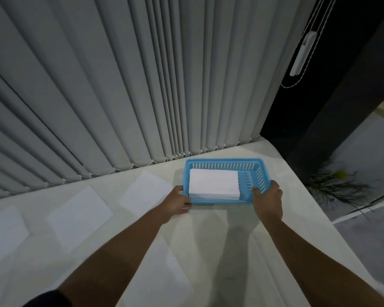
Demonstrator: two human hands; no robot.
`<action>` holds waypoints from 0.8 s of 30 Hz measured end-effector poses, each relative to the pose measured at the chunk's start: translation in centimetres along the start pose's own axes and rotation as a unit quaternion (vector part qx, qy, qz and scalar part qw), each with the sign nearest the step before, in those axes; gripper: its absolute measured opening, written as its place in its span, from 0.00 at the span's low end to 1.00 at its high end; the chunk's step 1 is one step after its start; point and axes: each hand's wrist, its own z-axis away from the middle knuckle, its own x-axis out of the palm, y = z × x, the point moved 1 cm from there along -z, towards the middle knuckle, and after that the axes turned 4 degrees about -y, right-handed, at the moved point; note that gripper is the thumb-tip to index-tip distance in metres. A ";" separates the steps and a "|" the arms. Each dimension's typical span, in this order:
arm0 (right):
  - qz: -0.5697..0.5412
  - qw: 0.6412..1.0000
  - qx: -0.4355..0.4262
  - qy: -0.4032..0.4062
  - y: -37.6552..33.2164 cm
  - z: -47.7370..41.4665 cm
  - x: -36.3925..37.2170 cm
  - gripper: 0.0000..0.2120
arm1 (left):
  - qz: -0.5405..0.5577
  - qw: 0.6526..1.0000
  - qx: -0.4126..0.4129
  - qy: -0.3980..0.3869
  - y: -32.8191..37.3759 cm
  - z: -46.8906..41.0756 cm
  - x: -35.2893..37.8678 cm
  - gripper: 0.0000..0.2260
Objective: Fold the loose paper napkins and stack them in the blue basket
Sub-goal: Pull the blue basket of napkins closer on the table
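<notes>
Both hands grip basket (224,162): left hand (177,202), right hand (268,200), fingers closed on near rim; napkin stack (213,183) inside.

Office-like room, grey vertical blinds (120,85) with pull cord (302,54), pale table (208,240)

The leftmost napkin (2,229) ran off the picture's left edge. The left hand (175,203) hid the blue basket (224,161)'s near-left corner.
</notes>
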 end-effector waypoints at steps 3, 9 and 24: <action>-0.018 0.999 0.019 0.030 2.2 4.7 0.2 0.29 | 0.005 1.000 -0.002 0.010 -1.8 1.7 0.0 0.21; -0.065 0.995 0.066 0.045 5.3 12.4 1.2 0.31 | -0.029 0.998 0.001 0.052 -5.7 4.3 -0.2 0.19; -0.064 0.998 0.026 0.000 7.4 18.7 1.8 0.37 | -0.094 0.984 0.067 0.138 -10.1 5.9 -0.6 0.18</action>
